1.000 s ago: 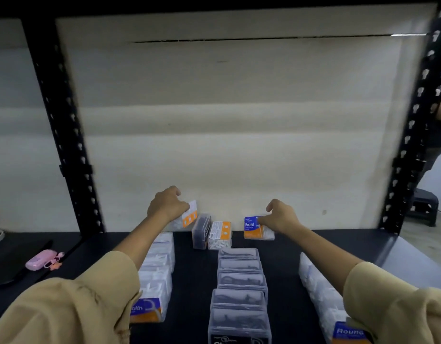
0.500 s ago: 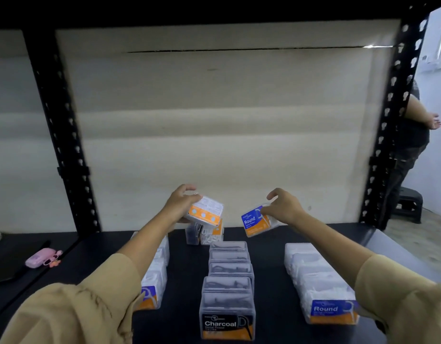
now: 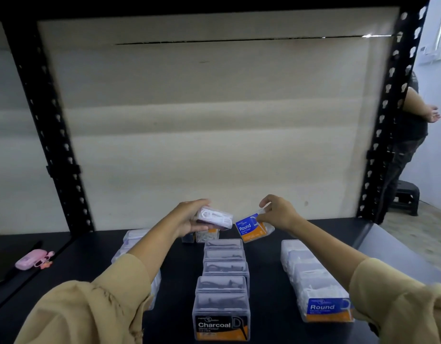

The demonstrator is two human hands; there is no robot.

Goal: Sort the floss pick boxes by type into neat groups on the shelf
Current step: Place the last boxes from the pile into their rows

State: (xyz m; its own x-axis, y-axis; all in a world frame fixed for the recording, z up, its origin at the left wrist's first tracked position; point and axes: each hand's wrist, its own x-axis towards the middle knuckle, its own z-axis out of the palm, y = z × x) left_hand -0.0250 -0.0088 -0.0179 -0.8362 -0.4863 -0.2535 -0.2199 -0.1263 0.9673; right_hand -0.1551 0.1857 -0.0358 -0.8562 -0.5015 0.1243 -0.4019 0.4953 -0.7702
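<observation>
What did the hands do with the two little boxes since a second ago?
The left hand and right hand lifted their boxes off the shelf and drew them nearer. The clear box turned, showing white picks; the Round box tilted. The Charcoal row and pink case stayed.

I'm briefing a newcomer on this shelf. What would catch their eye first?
Both hands held up over the black shelf: the left hand grips a clear box of white picks, the right hand pinches a blue-labelled Round box. Before them three rows of boxes run toward the camera, the middle one fronted by a Charcoal box.
</observation>
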